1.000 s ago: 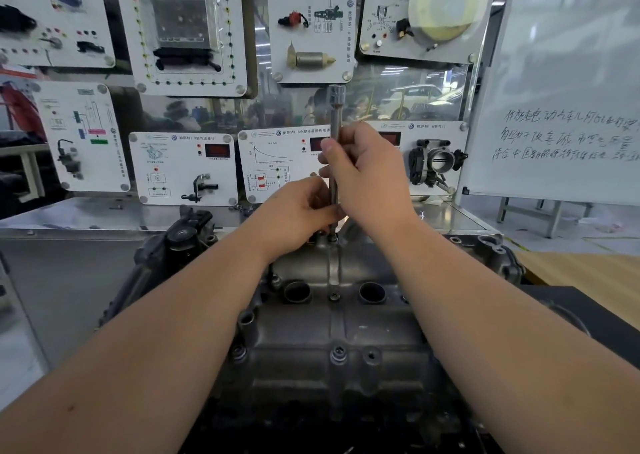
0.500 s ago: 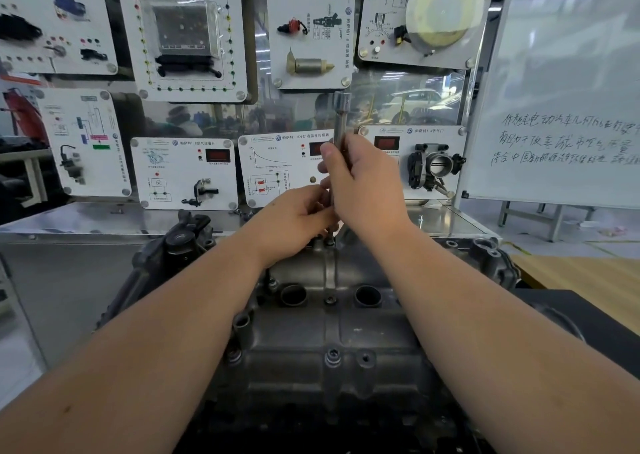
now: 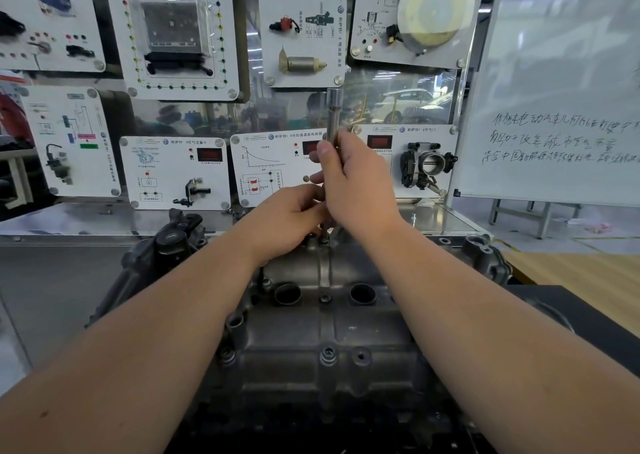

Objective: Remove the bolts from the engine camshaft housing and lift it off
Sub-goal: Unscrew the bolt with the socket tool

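The grey cast camshaft housing point(image 3: 332, 329) lies in front of me, with two round openings and several bolts along its centre rib. A long steel socket extension point(image 3: 334, 114) stands upright over a bolt point(image 3: 323, 239) at the housing's far end. My right hand point(image 3: 356, 183) grips the bar around its middle, thumb up along the shaft. My left hand point(image 3: 294, 218) pinches the bar's lower end just above the bolt. Two more bolts sit nearer me, one point(image 3: 325, 297) between the openings and one point(image 3: 328, 353) closer still.
A display wall of white training panels point(image 3: 176, 173) stands behind the engine, with a throttle body point(image 3: 427, 166) mounted at the right. A whiteboard point(image 3: 561, 107) with handwriting is at the far right. A wooden table point(image 3: 588, 270) lies to the right, a steel bench point(image 3: 69, 263) to the left.
Both hands stay on the upright bar over the far bolt. The view shifted slightly, and my fingers moved a little on the shaft.
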`<state>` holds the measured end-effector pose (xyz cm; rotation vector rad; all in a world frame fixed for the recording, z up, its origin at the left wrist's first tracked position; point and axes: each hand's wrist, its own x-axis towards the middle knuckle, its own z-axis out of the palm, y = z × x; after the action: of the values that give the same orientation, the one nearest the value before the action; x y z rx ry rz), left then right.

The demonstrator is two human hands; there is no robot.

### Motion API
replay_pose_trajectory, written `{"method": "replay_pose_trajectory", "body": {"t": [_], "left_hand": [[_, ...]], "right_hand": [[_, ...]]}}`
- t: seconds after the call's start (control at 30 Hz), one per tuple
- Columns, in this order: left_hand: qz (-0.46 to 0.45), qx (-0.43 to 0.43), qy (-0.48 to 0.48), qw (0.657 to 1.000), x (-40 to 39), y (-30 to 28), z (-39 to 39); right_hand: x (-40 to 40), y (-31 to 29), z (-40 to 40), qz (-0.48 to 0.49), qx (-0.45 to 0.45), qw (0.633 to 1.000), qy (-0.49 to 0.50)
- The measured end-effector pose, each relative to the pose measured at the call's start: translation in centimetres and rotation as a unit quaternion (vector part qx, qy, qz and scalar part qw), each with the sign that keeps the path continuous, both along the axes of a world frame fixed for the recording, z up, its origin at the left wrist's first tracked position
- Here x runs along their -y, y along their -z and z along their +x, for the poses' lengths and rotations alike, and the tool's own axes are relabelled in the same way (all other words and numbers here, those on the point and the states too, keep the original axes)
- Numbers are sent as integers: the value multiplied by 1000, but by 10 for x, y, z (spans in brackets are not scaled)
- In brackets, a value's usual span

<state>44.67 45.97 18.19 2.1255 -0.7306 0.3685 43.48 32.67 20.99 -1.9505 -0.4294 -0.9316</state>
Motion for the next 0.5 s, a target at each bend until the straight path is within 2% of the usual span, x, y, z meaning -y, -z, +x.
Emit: {"method": "replay_pose_trajectory", "body": {"t": [0.27,0.5], "left_hand": [[14,6,-12,1000,-1,-1,2],[13,19,0,1000,0,-2,0]], "right_hand": [[1,2,1,11,18,1000,-16],[-1,0,-1,23,-13,999,-42]]}}
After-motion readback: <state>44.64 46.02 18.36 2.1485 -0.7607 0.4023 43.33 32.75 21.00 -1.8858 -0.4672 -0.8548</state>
